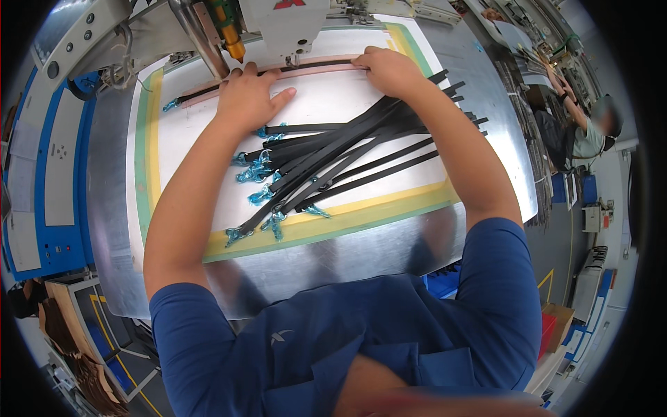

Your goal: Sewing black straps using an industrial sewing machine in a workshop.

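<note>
A long black strap (328,64) lies along a pink strip (302,73) under the sewing machine head (281,28). Blue wrapping (171,105) covers its left end. My left hand (249,99) rests on the strap with its fingers spread, close to the machine's metal post. At the right end of the strap, the thumb and fingers of my right hand (390,69) pinch it. Between my forearms lies a loose pile of black straps (347,146); metal rings in crinkled blue wrapping (256,167) sit at their left ends.
A white sheet edged with yellow and green tape (333,213) covers part of the shiny metal table (319,260). The machine's arm and orange-tipped part (235,50) hang over the far side. A blue cabinet (59,174) stands left. Another person (590,128) works at far right.
</note>
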The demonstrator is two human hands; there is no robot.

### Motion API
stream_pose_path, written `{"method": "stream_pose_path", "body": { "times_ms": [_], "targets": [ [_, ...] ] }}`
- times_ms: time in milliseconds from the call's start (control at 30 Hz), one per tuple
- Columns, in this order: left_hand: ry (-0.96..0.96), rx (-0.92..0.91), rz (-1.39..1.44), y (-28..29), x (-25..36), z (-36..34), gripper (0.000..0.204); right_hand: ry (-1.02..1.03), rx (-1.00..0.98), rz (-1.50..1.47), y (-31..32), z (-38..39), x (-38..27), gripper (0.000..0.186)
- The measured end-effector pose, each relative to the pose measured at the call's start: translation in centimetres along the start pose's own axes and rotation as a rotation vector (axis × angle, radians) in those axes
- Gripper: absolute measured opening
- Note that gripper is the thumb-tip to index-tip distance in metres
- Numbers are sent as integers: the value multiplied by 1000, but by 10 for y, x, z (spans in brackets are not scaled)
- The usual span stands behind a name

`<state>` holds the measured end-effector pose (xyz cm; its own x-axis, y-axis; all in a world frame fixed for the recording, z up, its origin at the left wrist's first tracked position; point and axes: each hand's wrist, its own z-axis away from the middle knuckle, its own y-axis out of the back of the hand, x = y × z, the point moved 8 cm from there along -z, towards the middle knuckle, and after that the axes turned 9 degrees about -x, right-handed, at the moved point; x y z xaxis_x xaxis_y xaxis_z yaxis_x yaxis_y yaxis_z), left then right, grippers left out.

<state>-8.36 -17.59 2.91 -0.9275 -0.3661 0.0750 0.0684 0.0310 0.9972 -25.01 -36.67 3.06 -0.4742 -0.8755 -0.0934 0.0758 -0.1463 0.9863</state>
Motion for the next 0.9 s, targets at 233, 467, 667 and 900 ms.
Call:
{"method": "stream_pose_path", "body": {
  "times_ms": [233,467,667,900],
  "targets": [
    [-48,9,71,-5,15,-13,59,-36,-6,65,-1,10,46,44],
    [-51,-5,75,-5,31,-22,56,-45,-28,9,-3,12,68,42],
    [-79,-27,91,-1,47,-28,52,-15,-33,11,-1,12,57,40],
    [-61,-78,95,-2,58,-36,51,40,-21,-11,4,13,45,36]
  ]
}}
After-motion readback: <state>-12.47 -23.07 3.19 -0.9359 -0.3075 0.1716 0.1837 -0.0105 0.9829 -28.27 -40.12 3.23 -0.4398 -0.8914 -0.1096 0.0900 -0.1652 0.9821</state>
